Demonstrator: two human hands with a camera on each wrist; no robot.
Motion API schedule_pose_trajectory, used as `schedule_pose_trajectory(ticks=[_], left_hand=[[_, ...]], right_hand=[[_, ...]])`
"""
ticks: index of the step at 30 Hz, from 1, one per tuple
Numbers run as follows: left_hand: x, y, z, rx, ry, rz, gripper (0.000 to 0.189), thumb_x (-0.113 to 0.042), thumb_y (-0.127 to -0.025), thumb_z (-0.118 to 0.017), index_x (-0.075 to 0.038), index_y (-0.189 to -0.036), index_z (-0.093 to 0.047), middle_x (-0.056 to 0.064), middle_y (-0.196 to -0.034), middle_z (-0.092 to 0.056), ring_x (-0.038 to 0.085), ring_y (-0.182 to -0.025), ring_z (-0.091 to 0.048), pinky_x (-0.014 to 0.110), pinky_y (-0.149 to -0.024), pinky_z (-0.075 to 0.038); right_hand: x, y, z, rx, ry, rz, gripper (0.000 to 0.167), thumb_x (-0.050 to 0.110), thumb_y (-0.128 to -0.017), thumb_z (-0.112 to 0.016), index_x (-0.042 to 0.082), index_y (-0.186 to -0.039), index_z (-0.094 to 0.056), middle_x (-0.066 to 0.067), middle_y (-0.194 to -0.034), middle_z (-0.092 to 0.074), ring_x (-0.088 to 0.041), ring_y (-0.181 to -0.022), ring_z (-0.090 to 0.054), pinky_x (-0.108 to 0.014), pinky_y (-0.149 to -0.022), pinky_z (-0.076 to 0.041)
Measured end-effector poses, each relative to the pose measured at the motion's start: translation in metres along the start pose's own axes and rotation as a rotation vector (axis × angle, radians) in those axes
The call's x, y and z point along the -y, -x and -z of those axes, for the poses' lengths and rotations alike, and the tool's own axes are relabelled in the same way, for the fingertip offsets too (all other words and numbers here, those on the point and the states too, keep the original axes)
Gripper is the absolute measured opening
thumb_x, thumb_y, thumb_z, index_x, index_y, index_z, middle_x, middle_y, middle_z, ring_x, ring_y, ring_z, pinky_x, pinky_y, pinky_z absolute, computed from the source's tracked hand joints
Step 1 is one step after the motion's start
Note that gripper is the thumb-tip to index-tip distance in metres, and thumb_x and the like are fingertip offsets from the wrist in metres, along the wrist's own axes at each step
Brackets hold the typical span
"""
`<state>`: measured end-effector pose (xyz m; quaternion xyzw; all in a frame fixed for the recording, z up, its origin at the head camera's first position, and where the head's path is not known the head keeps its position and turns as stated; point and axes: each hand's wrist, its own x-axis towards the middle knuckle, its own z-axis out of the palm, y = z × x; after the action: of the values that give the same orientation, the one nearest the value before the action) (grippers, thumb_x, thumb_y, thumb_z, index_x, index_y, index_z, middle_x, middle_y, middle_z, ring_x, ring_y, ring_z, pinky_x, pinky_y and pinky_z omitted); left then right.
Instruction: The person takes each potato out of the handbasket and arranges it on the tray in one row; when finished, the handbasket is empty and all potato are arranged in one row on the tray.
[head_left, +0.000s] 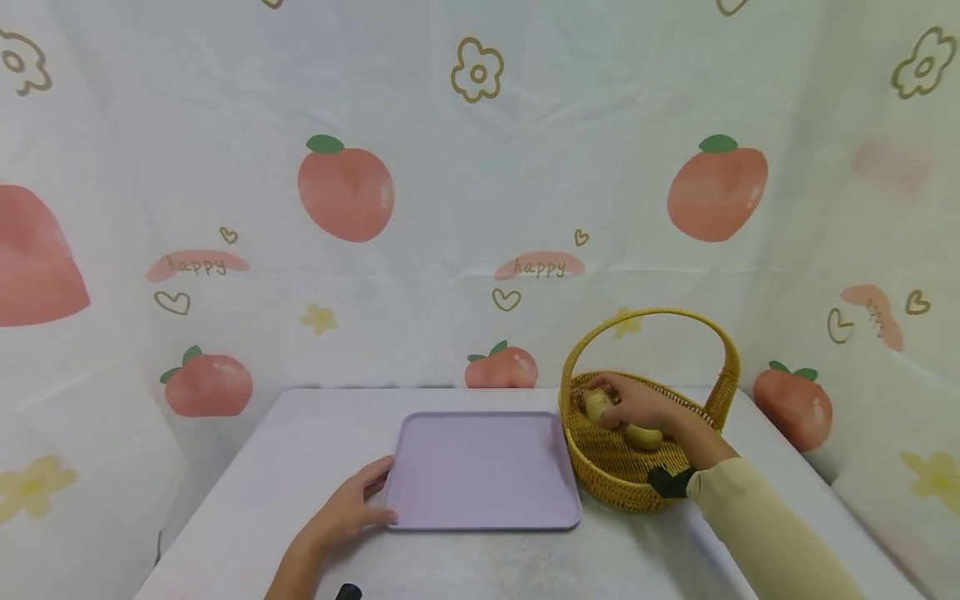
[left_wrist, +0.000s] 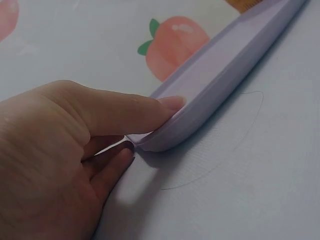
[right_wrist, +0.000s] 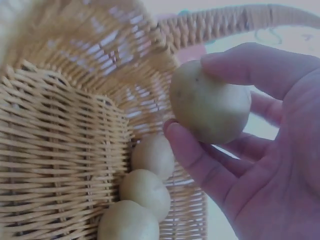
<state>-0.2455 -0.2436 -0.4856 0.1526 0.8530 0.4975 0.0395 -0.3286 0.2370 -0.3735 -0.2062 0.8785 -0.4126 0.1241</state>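
Observation:
A potato (right_wrist: 210, 102) is gripped between the thumb and fingers of my right hand (head_left: 637, 404), raised within the wicker basket (head_left: 626, 496). Below it, potatoes (right_wrist: 145, 194) lie in a row against the basket's wall; three show in the right wrist view. A pale purple tray (head_left: 483, 471) lies flat on the table, just left of the basket. At the tray's near left corner, my left hand (head_left: 348, 504) holds the edge, thumb over the rim and fingers along the outer side. Its fingertips are partly hidden in the left wrist view.
The basket's tall arched handle (head_left: 652, 312) rises over the right hand's work area. A dark bow (head_left: 671, 482) is on the basket's near side. A white cloth covers the table (head_left: 300, 442), and a printed curtain (head_left: 420, 317) hangs behind it.

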Motion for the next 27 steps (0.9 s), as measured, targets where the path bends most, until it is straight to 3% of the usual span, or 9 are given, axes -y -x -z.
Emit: schedule_pose_trajectory(ticks=[7, 13, 17, 27], left_hand=[[0.001, -0.001, 0.002, -0.007, -0.071, 0.015, 0.094, -0.019, -0.068, -0.086, 0.010, -0.143, -0.038, 0.027, -0.150, -0.034, 0.045, -0.139, -0.027, 0.053, -0.113, -0.019], [0.005, -0.003, 0.003, 0.009, -0.107, -0.021, 0.093, -0.023, -0.069, -0.085, 0.011, -0.142, -0.038, 0.028, -0.149, -0.034, 0.048, -0.139, -0.023, 0.058, -0.113, -0.016], [0.005, -0.002, 0.004, 0.006, -0.132, -0.015, 0.092, -0.024, -0.070, -0.084, 0.010, -0.142, -0.039, 0.027, -0.149, -0.035, 0.048, -0.139, -0.024, 0.059, -0.113, -0.016], [0.004, 0.002, 0.006, 0.014, -0.155, -0.033, 0.089, -0.026, -0.071, -0.083, 0.009, -0.142, -0.041, 0.027, -0.148, -0.036, 0.048, -0.138, -0.026, 0.060, -0.112, -0.017]], right_hand=[[0.007, 0.020, -0.003, -0.026, 0.054, 0.142, 0.048, 0.007, -0.085, -0.071, 0.001, -0.131, -0.057, -0.014, -0.100, -0.060, -0.030, -0.072, -0.061, -0.042, -0.061, -0.056], [0.018, 0.034, -0.011, -0.075, 0.091, 0.138, 0.050, 0.004, -0.080, -0.075, 0.007, -0.127, -0.059, -0.015, -0.118, -0.057, -0.026, -0.087, -0.059, -0.036, -0.069, -0.051], [0.029, 0.038, -0.022, -0.081, 0.122, 0.129, 0.057, 0.002, -0.075, -0.077, 0.014, -0.127, -0.057, -0.013, -0.118, -0.055, -0.026, -0.090, -0.057, -0.037, -0.069, -0.050], [0.051, 0.032, -0.048, -0.096, 0.137, 0.227, 0.058, 0.006, -0.074, -0.077, 0.016, -0.127, -0.056, -0.006, -0.117, -0.056, -0.023, -0.090, -0.055, -0.034, -0.072, -0.051]])
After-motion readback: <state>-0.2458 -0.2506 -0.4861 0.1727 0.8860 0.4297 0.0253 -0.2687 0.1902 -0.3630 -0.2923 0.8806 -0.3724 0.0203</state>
